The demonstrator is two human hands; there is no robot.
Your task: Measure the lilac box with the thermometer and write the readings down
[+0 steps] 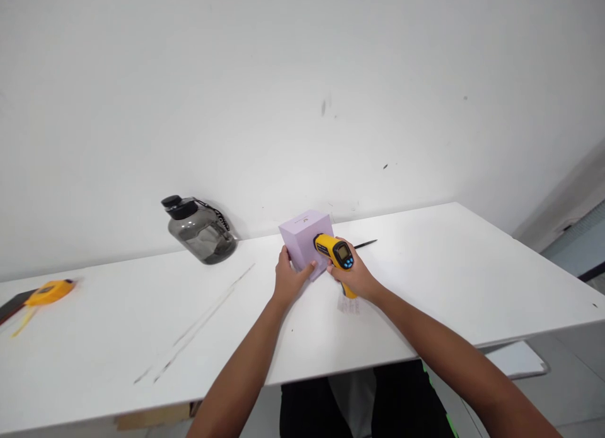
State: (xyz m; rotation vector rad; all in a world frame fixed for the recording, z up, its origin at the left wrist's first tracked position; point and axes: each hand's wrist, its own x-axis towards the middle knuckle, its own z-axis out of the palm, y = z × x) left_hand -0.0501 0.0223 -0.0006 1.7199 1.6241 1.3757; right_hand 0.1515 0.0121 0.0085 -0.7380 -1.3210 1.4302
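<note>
A pale purple box (302,239) stands on the white table, slightly turned. My left hand (292,279) grips its lower left side, thumb across the near face and fingers around the side. In my right hand (357,275) is a yellow and black infrared thermometer (334,250), held by its handle. Its nose points at the box's near face, touching it or very close; I cannot tell which. The small screen and blue buttons face me. A paper slip with faint print (348,305) lies beneath the handle.
A grey translucent water bottle (201,233) with a black lid stands by the wall, left of the box. A yellow tape measure (50,293) lies at the far left beside a dark object. A black pen-like item (366,243) lies right of my right hand. The white table (449,280) meets the wall behind.
</note>
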